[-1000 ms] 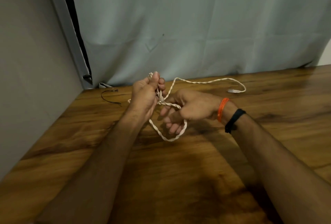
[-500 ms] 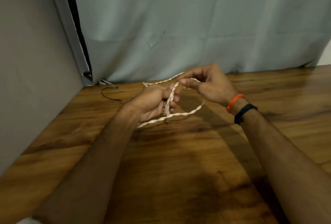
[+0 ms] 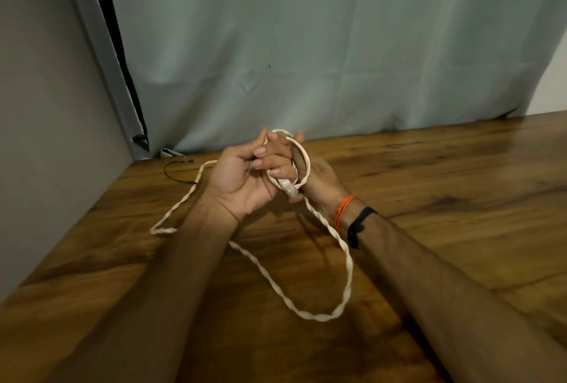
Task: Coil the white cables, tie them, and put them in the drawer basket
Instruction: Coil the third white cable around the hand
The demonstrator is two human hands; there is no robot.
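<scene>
Together, near the table's [image 3: 429, 186] far edge, a white cable [image 3: 348, 263] is gripped by curled fingers of the left hand [image 3: 242, 177] and right hand [image 3: 319, 177], a long loop trailing toward the near edge

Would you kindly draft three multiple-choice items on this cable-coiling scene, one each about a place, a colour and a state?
1. Where does the thin black wire lie?
A. On the table's far left, near the wall
B. Across the right forearm
C. Inside a basket

2. What colour is the thread band nearest the right hand?
A. Green
B. Orange
C. White

3. What state is the white cable in?
A. Tied into a tight bundle
B. Lying untouched on the table
C. Partly looped at the hands, with a long slack loop trailing

Answers: 1 A, the wire curves on the wood beside the grey wall. 2 B, an orange band sits just ahead of the black band. 3 C, one loop circles the fingers where the left hand meets the right, and the rest hangs loose.
</scene>
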